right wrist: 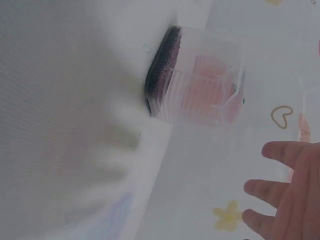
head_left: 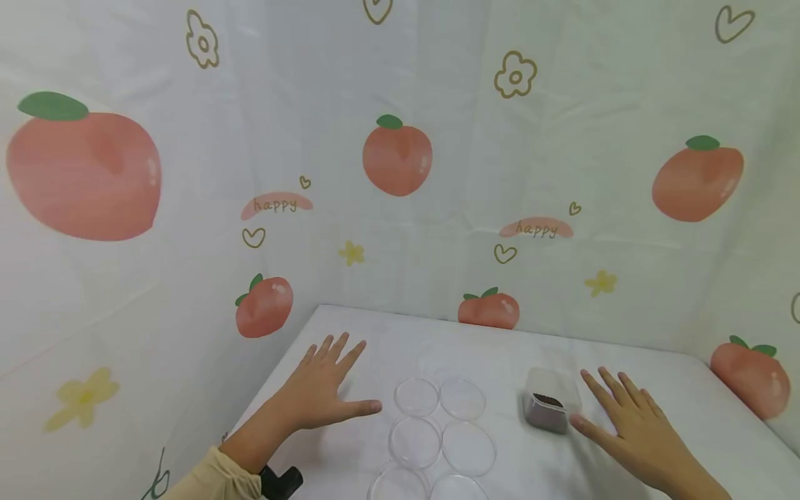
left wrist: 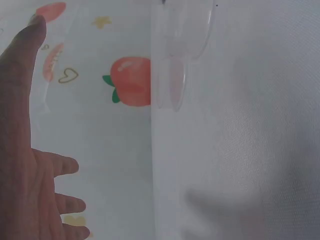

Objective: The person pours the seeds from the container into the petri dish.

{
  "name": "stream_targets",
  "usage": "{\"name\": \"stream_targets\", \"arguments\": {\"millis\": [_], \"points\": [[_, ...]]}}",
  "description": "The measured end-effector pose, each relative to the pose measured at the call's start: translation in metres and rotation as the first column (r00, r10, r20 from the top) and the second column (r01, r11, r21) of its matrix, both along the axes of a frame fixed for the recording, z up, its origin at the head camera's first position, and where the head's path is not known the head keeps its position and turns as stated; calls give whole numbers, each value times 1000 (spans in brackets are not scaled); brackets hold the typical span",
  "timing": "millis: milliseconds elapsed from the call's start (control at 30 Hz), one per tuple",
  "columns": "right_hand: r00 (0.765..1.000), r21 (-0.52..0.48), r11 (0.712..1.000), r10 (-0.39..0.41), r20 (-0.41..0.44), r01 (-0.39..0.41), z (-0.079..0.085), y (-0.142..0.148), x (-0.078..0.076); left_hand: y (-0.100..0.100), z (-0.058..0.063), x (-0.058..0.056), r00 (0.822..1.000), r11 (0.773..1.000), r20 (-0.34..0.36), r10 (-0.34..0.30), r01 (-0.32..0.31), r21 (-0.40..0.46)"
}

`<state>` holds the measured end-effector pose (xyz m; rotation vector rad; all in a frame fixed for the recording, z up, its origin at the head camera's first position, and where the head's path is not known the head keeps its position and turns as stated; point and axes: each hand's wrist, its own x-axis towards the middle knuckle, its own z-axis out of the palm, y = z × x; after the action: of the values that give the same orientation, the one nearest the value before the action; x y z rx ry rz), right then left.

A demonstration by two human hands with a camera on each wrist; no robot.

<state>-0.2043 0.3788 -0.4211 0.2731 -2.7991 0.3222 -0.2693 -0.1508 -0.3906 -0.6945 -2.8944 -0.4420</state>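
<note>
In the head view my left hand (head_left: 321,392) is spread, fingers straight, above the white table, left of several clear round petri dishes (head_left: 415,442) laid in two columns. My right hand (head_left: 637,427), also spread and holding nothing, hovers beside a clear plastic container (head_left: 546,414). Dark brown granular material (head_left: 548,400) lies in the container's bottom. The right wrist view shows this container (right wrist: 207,80) from the side, apart from the fingers (right wrist: 267,192). In the left wrist view, dish edges (left wrist: 177,82) appear away from the hand. The nearest dishes are cut off by the head view's lower edge.
A white sheet (head_left: 437,257) printed with peaches, flowers and hearts hangs behind and left of the table (head_left: 387,340). A black object (head_left: 281,482) sits by the left sleeve, partly hidden.
</note>
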Motion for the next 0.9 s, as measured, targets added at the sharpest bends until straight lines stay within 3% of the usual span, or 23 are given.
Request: {"name": "stream_targets", "arguments": {"millis": [267,467,733,900], "points": [[999,-37,999,20,-50,-22,-12,7,-9,2,0,5,1000,998,2,-12,12,60],[999,-80,997,18,-36,-21,-15,7,-9,2,-1,11,1000,994,28,-13,10,108],[1000,-119,993,4,-7,-5,-6,2,-2,2,-12,5,994,982,97,-40,22,186],[999,-243,969,47,-9,-48,-8,-2,-3,2,-22,0,986,959,146,-77,33,282]]}}
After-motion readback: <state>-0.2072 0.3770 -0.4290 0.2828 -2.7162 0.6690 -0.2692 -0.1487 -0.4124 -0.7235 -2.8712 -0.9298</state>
